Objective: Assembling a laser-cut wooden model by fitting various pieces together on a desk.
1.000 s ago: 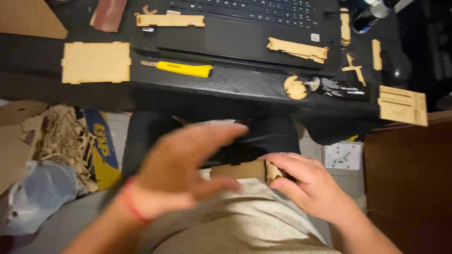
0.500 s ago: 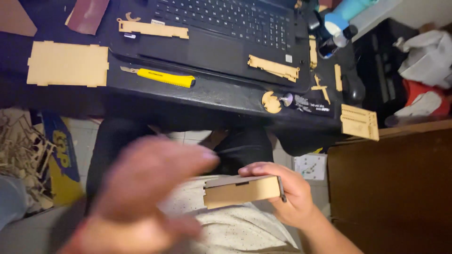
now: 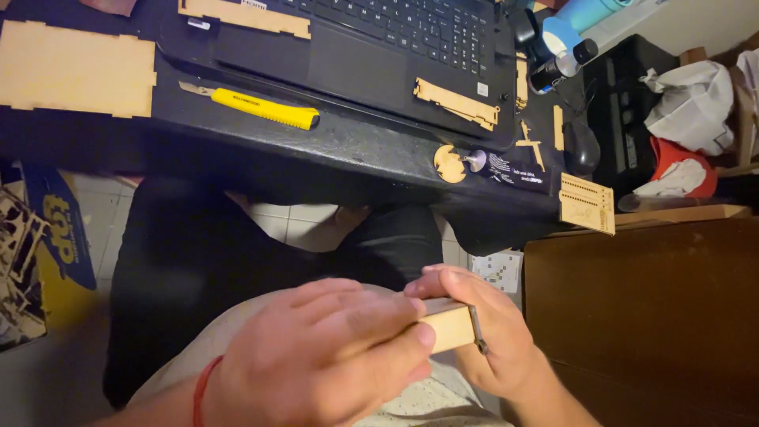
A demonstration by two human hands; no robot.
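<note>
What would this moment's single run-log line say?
left hand: covers wooden piece | right hand: grips it | over lap, below desk

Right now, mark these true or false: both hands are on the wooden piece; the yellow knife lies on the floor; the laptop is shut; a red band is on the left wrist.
1. Both hands hold the wooden piece. True: left hand covers it, right hand grips its end.
2. False: the yellow knife lies on the desk.
3. False: the laptop is open, keyboard showing.
4. True: red band.
</note>
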